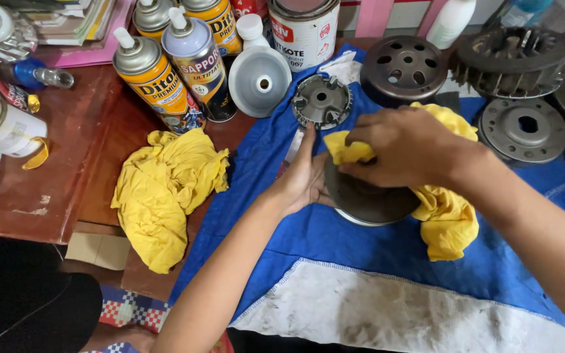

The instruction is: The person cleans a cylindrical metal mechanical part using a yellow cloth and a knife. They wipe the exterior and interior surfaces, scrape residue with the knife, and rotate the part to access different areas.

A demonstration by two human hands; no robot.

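Your right hand (pixel 403 147) is closed on a yellow rag (pixel 449 216) and presses it onto a dark round metal disc (pixel 364 196). Your left hand (pixel 302 180) rests flat and open against the left side of the disc. The disc lies in the middle of a blue cloth (pixel 335 242) on the surface (pixel 53 183). A second yellow rag (pixel 165 189) lies crumpled to the left. Spray cans (pixel 155 82) stand behind it. More metal parts (pixel 403 68) sit at the back.
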